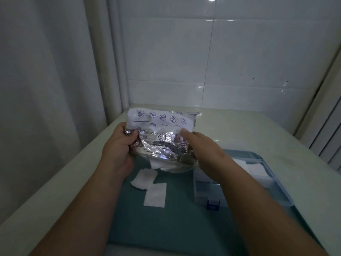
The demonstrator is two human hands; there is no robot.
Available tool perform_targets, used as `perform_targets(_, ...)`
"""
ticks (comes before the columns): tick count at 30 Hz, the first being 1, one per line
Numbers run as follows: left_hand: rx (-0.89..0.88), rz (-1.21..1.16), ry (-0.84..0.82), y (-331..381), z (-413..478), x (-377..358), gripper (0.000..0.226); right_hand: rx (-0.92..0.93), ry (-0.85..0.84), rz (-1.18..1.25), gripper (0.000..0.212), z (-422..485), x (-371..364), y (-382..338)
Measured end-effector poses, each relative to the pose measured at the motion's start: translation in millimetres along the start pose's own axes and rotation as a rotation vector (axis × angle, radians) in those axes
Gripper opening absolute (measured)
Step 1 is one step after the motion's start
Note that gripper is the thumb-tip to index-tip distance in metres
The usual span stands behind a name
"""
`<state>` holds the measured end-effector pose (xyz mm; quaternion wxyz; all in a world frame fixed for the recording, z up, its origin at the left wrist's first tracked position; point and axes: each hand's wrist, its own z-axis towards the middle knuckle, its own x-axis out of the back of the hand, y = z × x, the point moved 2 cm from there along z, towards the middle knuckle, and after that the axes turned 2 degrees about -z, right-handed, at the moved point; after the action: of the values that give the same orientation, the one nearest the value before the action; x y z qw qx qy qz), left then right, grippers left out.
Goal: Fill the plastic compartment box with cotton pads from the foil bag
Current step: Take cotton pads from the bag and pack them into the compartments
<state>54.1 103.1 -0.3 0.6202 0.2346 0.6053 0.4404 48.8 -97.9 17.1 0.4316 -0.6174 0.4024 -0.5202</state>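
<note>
A person's left hand (pixel 118 145) grips the crumpled left edge of the foil bag (pixel 160 143), thumb curled over the front, and holds it up above the bench (pixel 276 133) with its mouth turned down. The right hand (pixel 201 146) lies against the bag's right side with a finger stretched across the front. Its other fingers are hidden behind the foil, so it cannot be told whether it pinches the bag or only steadies it.

The filling appears partly done. In the plastic compartment box (pixel 273 183), which sits open beneath the right forearm, the sections farther from the person show white pads (pixel 256 169). The sections nearer the blue latch (pixel 213 205) look bare, though the forearm covers part of them.

Two loose cotton pads (pixel 145 179) lie on the teal mat (pixel 166 228) just below the left hand, one overlapping a corner of the other, and neither is in the box yet. More white material (pixel 156 164) shows at the bag's lower opening, between the two hands, which suggests the bag is not empty.

By this reading, what is left is to draw out the remaining pads, gather the two from the mat and fill the near sections. How many pads the bag holds cannot be seen through the foil.
</note>
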Motion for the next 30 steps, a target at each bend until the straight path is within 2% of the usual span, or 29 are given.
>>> perform_targets(3,-0.005,-0.027,-0.060,1.3,2.1,2.8,0.030,-0.082,-0.129,0.253,0.037,-1.2,-1.0,2.0)
perform_targets(5,0.013,-0.013,-0.071,4.7,3.3,6.2,0.050,0.001,-0.103,0.304,0.024,1.1,-0.2,4.8)
perform_targets(6,0.023,-0.005,-0.067,6.9,3.4,8.2,0.060,0.058,-0.054,0.256,0.024,1.9,2.3,5.5)
perform_targets(7,0.025,0.002,-0.060,8.7,3.2,9.8,0.063,0.112,-0.010,0.196,0.027,0.9,4.4,5.1)
perform_targets(9,0.017,0.013,-0.036,11.1,1.6,10.6,0.055,0.200,0.012,0.143,0.037,-3.7,6.7,2.1)
perform_targets(12,0.024,0.066,-0.029,9.8,-0.2,9.2,0.036,0.244,-0.049,0.088,0.054,-6.6,4.7,4.5)
perform_targets(15,0.007,0.159,-0.061,10.3,-0.1,8.6,0.036,0.261,-0.089,0.086,0.063,-5.9,1.9,5.4)
perform_targets(17,0.000,0.194,-0.075,10.4,-1.6,8.3,0.036,0.276,-0.143,0.116,0.063,-5.9,0.9,6.0)
perform_targets(20,-0.056,0.288,-0.073,8.9,-2.2,9.7,0.029,0.259,-0.200,0.125,0.050,-9.2,-5.3,6.4)
perform_targets(23,-0.092,0.312,-0.058,9.5,-1.0,11.6,0.023,0.252,-0.143,0.131,0.056,-8.7,-10.6,5.7)
perform_targets(26,-0.053,0.252,-0.034,11.1,-0.3,11.3,0.020,0.247,-0.164,0.150,0.068,-10.5,-14.0,3.6)
perform_targets(27,-0.036,0.224,-0.045,12.3,-0.2,10.6,0.021,0.253,-0.163,0.166,0.067,-11.1,-14.1,3.1)
perform_targets(30,-0.041,0.260,-0.050,18.4,0.6,12.3,0.045,0.246,-0.094,0.223,0.057,-10.9,-10.8,1.6)
